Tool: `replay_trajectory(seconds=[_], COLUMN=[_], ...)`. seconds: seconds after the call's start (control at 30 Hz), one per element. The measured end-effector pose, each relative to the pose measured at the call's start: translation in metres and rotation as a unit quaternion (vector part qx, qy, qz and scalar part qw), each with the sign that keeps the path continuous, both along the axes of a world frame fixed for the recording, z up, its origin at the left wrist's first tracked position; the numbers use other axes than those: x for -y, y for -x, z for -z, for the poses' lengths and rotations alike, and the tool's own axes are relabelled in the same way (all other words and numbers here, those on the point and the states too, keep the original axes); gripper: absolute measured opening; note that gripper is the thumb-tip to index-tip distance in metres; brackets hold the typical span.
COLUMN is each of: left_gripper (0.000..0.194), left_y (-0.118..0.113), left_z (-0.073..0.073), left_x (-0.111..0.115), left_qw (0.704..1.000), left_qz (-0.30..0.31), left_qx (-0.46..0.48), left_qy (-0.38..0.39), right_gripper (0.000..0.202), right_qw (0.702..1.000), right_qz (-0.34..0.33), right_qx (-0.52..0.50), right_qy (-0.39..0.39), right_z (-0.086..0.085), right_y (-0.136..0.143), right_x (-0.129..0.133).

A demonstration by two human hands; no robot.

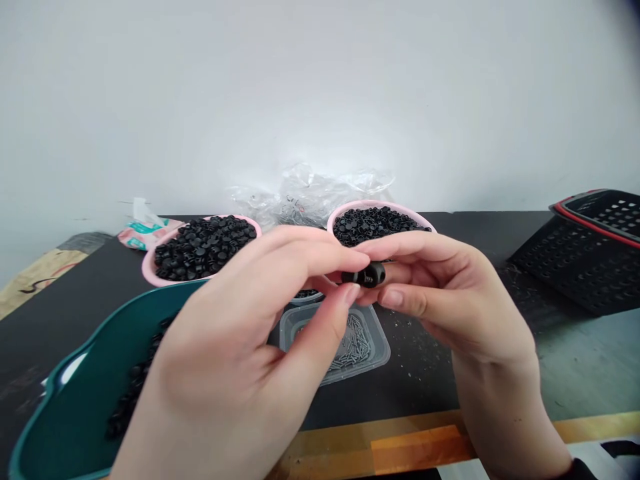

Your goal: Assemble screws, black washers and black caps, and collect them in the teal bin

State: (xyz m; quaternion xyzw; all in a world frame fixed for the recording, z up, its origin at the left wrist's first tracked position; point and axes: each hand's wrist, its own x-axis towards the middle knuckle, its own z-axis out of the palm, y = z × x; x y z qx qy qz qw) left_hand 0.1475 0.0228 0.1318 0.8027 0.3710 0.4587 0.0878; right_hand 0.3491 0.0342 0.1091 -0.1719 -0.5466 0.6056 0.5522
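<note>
Both hands meet in front of me around a small black plastic piece (374, 274), rounded and much like a cord lock. A small coiled spring seems to show in its middle. The thumb and forefinger of my left hand (250, 327) pinch its left end. From the other side the fingers of my right hand (450, 287) close on it, with the thumb just below. Beneath the hands stands a clear plastic tub (383, 350) with many small metal pieces (355, 343), apparently springs. My left hand partly hides this tub and another small container (305, 300) behind it.
A green tray (75, 407) with black parts lies at left. Two pink baskets, left (150, 270) and right (345, 205), hold black parts. Behind are clear plastic bags (315, 190) and a tissue pack (143, 230). A black perforated basket (575, 267) lies tilted at right.
</note>
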Motion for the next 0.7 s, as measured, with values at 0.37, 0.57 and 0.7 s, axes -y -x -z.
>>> replay_trajectory(seconds=[0.37, 0.57, 0.7], left_gripper=[0.023, 0.025, 0.025], left_y=[-0.0008, 0.0008, -0.0018], left_z=[-0.0005, -0.0019, -0.0008], left_x=[0.0022, 0.0052, 0.0065], left_qw=[0.999, 0.998, 0.998], left_qz=[-0.007, -0.004, 0.002], left_qx=[-0.027, -0.039, -0.046], left_qy=[-0.043, -0.057, -0.053], right_gripper=[0.022, 0.021, 0.02], right_qw=[1.0, 1.0, 0.999], right_qz=[-0.014, 0.003, 0.042], right_qx=[-0.015, 0.008, 0.027], right_qy=[0.019, 0.0, 0.005], right_z=[0.0005, 0.0004, 0.0016], right_y=[0.0033, 0.0044, 0.005], right_x=[0.0009, -0.0005, 0.0001])
